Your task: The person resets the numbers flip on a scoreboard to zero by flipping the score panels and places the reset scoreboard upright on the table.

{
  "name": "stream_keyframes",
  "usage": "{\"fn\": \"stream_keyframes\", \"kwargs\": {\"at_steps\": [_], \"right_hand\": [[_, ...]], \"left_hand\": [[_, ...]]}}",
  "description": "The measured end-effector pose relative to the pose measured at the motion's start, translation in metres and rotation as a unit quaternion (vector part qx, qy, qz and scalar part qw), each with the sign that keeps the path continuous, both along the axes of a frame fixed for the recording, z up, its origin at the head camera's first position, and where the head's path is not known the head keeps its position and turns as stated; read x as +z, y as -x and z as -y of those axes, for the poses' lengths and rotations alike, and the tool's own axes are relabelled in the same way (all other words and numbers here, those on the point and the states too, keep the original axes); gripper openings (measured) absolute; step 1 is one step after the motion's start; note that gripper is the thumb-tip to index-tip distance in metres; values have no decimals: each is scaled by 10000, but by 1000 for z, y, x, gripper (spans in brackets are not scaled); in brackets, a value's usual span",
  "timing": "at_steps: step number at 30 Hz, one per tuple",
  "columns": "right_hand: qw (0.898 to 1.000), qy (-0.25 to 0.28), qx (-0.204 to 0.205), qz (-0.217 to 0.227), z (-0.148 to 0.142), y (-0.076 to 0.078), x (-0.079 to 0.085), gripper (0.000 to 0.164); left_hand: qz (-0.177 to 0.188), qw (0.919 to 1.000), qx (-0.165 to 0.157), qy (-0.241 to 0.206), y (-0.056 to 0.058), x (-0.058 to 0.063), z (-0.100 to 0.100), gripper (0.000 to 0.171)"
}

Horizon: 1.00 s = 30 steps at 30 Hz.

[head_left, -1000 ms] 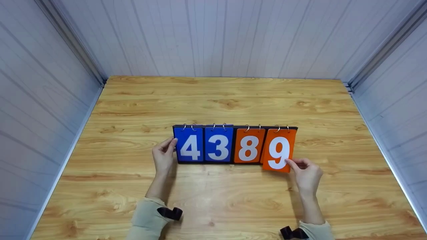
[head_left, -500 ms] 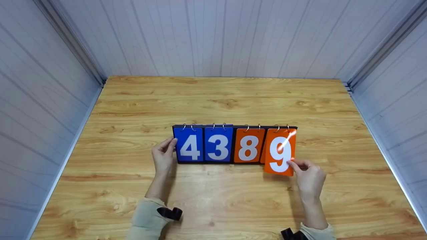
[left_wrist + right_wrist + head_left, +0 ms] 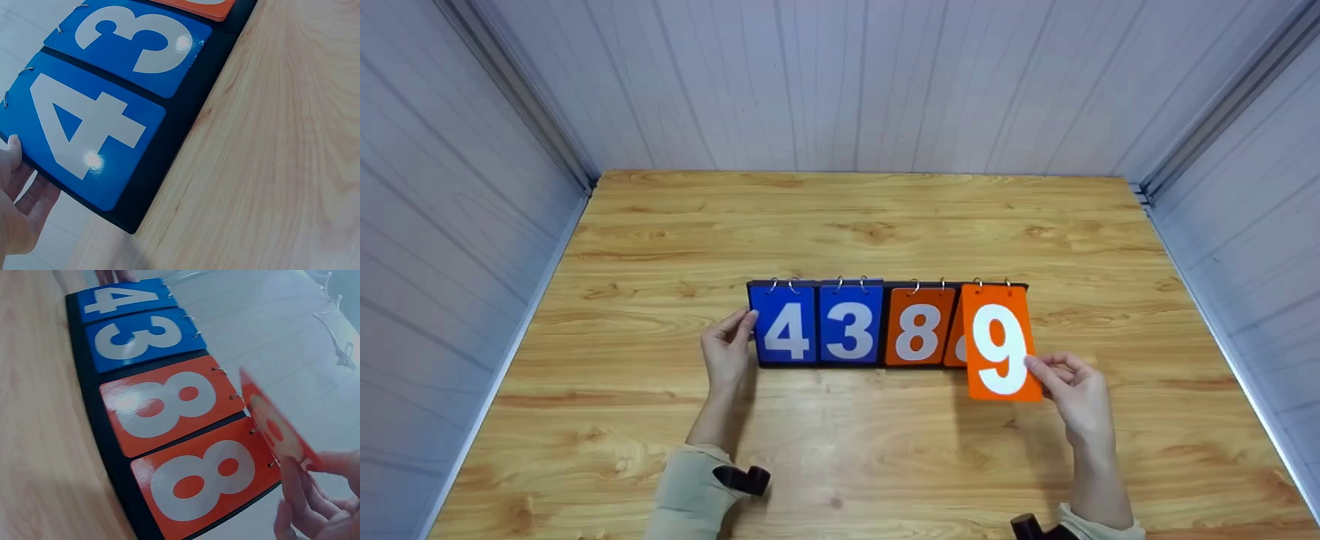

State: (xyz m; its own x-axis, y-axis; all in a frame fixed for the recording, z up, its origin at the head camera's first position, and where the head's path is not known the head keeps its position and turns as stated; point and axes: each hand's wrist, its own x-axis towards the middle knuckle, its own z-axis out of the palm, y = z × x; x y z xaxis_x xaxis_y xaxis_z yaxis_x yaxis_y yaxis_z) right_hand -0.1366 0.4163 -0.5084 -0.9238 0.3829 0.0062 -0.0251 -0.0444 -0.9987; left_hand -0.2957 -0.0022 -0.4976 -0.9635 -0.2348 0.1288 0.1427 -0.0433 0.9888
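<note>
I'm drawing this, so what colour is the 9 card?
The 9 card is orange with a white number, clearest in the head view.

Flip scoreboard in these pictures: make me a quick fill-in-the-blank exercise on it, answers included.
In the head view, the right hand pinches a lifted card reading ____.
The orange card beneath it reads ____.
The left hand holds the end of the scoreboard nearest the digit ____.
Answers: 9; 8; 4.
</note>
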Motion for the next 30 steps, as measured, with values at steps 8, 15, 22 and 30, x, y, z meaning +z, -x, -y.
{"fn": "stream_keyframes", "kwargs": {"at_steps": [8, 15, 22, 30], "right_hand": [[9763, 1616, 531, -1340, -30, 18, -29, 27], [9635, 1717, 428, -2010, 34, 11, 72, 25], [9347, 1894, 1016, -2832, 25, 36, 85, 32], [9677, 969, 490, -2276, 37, 53, 110, 35]], "left_hand": [[-76, 9999, -48, -93, -5, 11, -1, 16], [-53, 9999, -32, 97, -12, 25, -2, 16], [-60, 10000, -13, -63, -2, 8, -1, 17], [36, 10000, -11, -23, 0, 1, 0, 18]]}}
